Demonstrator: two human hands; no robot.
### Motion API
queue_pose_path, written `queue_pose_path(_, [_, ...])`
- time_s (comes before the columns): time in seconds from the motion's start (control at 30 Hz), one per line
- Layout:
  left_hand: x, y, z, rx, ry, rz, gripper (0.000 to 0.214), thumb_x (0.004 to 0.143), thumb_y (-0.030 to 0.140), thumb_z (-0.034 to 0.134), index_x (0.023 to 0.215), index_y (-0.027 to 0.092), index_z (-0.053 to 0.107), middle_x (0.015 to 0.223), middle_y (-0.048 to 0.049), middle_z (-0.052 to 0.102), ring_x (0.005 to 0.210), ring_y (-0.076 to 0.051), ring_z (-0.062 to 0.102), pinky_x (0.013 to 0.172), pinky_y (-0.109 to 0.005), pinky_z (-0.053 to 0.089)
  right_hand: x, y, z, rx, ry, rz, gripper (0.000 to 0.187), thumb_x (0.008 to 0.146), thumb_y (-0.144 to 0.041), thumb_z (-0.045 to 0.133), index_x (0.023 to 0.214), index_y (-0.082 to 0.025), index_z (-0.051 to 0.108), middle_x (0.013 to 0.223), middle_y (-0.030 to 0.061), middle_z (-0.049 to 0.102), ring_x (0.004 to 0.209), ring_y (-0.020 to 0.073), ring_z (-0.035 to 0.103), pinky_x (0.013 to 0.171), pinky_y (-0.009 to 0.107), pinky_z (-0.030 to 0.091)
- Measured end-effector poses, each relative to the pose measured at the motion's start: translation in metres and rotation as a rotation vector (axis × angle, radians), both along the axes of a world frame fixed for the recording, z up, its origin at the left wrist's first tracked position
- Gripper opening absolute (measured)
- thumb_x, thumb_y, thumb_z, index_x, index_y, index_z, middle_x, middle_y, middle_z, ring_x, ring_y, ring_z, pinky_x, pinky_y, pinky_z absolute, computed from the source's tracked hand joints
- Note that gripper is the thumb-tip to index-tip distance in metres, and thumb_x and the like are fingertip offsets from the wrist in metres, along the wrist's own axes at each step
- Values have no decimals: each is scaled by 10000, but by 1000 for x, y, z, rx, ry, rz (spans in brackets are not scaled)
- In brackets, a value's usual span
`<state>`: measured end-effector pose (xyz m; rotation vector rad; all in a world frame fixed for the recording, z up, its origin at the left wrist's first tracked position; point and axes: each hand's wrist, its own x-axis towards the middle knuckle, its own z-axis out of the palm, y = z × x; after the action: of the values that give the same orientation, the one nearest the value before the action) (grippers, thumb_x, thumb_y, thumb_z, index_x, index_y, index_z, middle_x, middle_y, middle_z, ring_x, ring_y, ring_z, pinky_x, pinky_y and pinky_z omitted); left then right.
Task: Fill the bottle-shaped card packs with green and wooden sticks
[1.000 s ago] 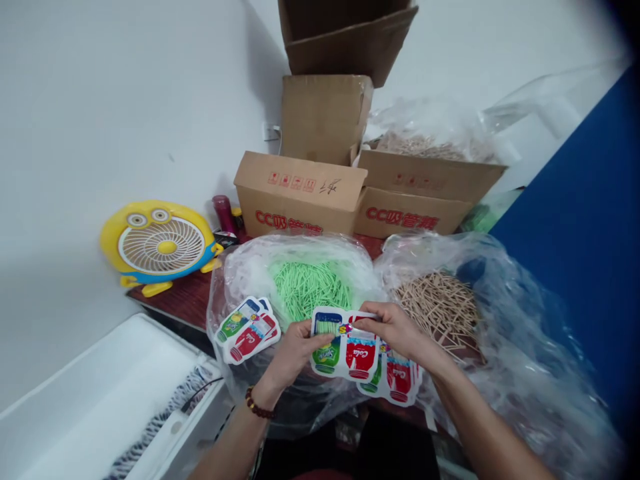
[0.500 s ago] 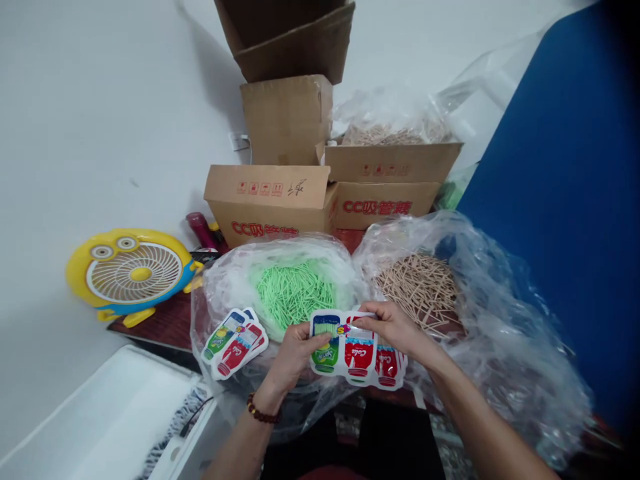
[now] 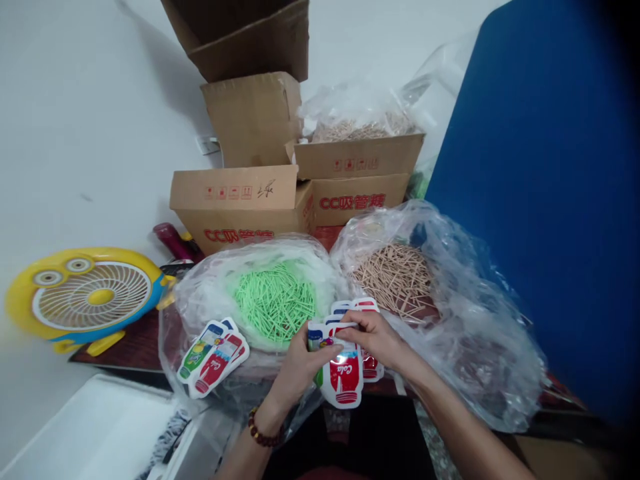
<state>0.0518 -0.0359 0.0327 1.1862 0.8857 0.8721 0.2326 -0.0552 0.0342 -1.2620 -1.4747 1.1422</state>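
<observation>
Both my hands hold a printed bottle-shaped pouch (image 3: 344,379), red with "Cola" and a green half behind my fingers. My left hand (image 3: 300,363) grips its left side, fingers closed. My right hand (image 3: 374,339) pinches the top edge, closed. More pouches (image 3: 369,363) lie just under and behind it. Right above my hands sit a clear bag of green sticks (image 3: 276,300) and a clear bag of tan sticks (image 3: 395,275).
A small stack of filled pouches (image 3: 213,357) lies left on the plastic. A yellow cartoon fan (image 3: 80,297) stands far left. Cardboard boxes (image 3: 235,200) are stacked behind. A white foam box (image 3: 95,433) is at lower left, a blue panel (image 3: 540,200) at right.
The camera has swung right, so everything slid left in view. The pouch in my hands has turned from flat and wide to narrower, with my hands closer together.
</observation>
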Motion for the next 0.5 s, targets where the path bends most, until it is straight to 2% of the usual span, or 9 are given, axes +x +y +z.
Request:
queue_pose_path(0.2, [7, -4, -6, 4, 103, -68, 217, 706, 277, 739, 842, 114, 698, 781, -46, 718, 710, -189, 626, 693, -282, 490, 2, -10, -12, -31, 1, -54, 246, 793, -380, 632, 670, -169, 604, 559, -57, 469, 519, 85, 381, 493, 208, 279])
queue_pose_path(0.4, [14, -5, -25, 48, 195, -174, 158, 742, 280, 699, 795, 131, 712, 762, -34, 722, 692, -189, 615, 666, -270, 479, 14, -25, -22, -8, -125, -47, 356, 833, -421, 583, 592, -162, 548, 549, -53, 416, 536, 81, 359, 482, 196, 262])
queue_pose_path(0.5, [20, -5, -30, 17, 200, -212, 172, 737, 283, 700, 816, 132, 726, 769, -39, 731, 684, -191, 619, 666, -273, 482, 37, -22, -25, -5, -134, -2, 334, 856, -439, 554, 667, -167, 594, 594, -42, 498, 563, 94, 441, 507, 197, 320])
